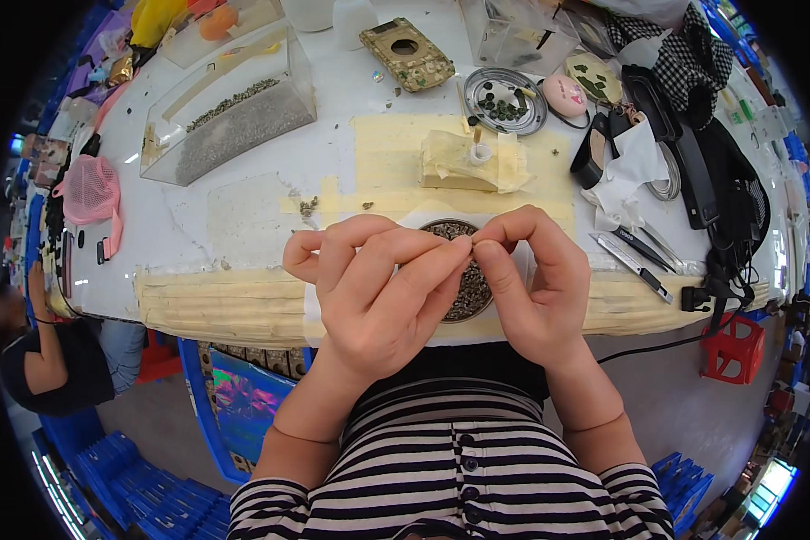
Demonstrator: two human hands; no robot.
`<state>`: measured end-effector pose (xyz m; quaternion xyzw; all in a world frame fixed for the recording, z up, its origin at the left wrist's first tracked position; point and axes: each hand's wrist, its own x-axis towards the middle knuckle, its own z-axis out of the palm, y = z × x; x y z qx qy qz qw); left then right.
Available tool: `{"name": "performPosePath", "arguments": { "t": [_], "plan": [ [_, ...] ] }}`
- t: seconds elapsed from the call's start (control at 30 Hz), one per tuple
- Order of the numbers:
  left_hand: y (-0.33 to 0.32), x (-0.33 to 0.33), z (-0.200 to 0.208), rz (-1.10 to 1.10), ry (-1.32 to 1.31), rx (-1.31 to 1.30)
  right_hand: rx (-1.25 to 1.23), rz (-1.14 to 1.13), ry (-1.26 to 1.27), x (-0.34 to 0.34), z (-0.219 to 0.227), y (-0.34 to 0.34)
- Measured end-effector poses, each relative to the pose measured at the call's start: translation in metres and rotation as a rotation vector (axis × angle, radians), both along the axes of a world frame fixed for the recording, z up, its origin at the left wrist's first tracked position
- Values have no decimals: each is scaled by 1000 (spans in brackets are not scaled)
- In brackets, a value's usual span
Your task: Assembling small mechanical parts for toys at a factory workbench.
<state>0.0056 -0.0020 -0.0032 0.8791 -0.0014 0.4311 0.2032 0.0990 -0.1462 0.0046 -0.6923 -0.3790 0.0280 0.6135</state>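
Note:
My left hand (373, 292) and my right hand (542, 283) meet fingertip to fingertip in front of me. Thumb and forefinger of each are pinched together on a tiny piece, too small to name. Just beneath them is a round dish (493, 304) filled with small grey-brown parts, partly hidden by my fingers. Beyond the hands stands a block wrapped in masking tape (450, 175), with a small clear ring and a thin peg on top. A camouflage-painted model tank hull (432, 72) with a round opening rests farther back.
At the left, a clear box (292, 108) contains many small grey parts. A round tin (538, 112) with dark green pieces lies back right. Tweezers (652, 252) and a craft knife (639, 270) lie at right, near a black strap. Another person (49, 369) sits far left; a red stool (733, 351) stands right.

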Motion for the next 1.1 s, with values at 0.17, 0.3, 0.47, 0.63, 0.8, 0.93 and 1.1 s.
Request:
{"name": "performPosePath", "arguments": {
  "t": [0.17, 0.3, 0.47, 0.63, 0.8, 0.93, 1.1],
  "plan": [
    [0, 0, -1, 11, -11, -27, -4, 12, 14, 0, 0, -1],
    [0, 1, 3, 21, 2, -20, -13, -15, 3, -1, 1, 0],
    [-1, 0, 5, 41, 33, -30, 30, -39, -258, 0, -1, 0],
    [3, 1, 2, 25, 20, -96, -18, -61, -504, -1, 0, 2],
    [4, 1, 0, 1, -8, -177, -23, -79, -390, 0, 2, 3],
    [4, 0, 1, -16, -28, -178, -27, -2, -210, -1, 4, 1],
    [4, 0, 4, -39, -13, -126, 18, 85, -23, 1, 1, -2]
  ]
}}
